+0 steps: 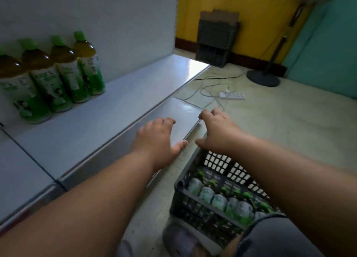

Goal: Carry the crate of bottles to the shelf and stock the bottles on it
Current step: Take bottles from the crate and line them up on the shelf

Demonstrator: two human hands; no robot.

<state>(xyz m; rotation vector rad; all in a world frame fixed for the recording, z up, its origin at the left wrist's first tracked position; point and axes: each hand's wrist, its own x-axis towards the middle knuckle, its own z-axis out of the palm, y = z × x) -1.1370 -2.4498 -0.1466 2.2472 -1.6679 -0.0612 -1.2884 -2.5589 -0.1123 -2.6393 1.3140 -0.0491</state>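
Several green-capped bottles [58,73] of amber drink stand in a row at the back left of the white shelf [116,110]. A dark plastic crate [195,204] sits on the floor at the lower right, beside the shelf, with several more bottles [218,199] lying inside. My left hand [156,141] hovers over the lower shelf board with fingers loosely spread and holds nothing. My right hand [218,129] is held out over the far end of the crate, fingers loosely curled downward, empty. Both forearms reach forward from the bottom of the view.
A white power strip [232,95] with trailing cables lies on the tiled floor beyond my hands. A fan's round base [263,79] and pole stand at the right. Stacked dark crates [216,42] with cardboard lean against the yellow wall. My knee [278,237] is at the bottom right.
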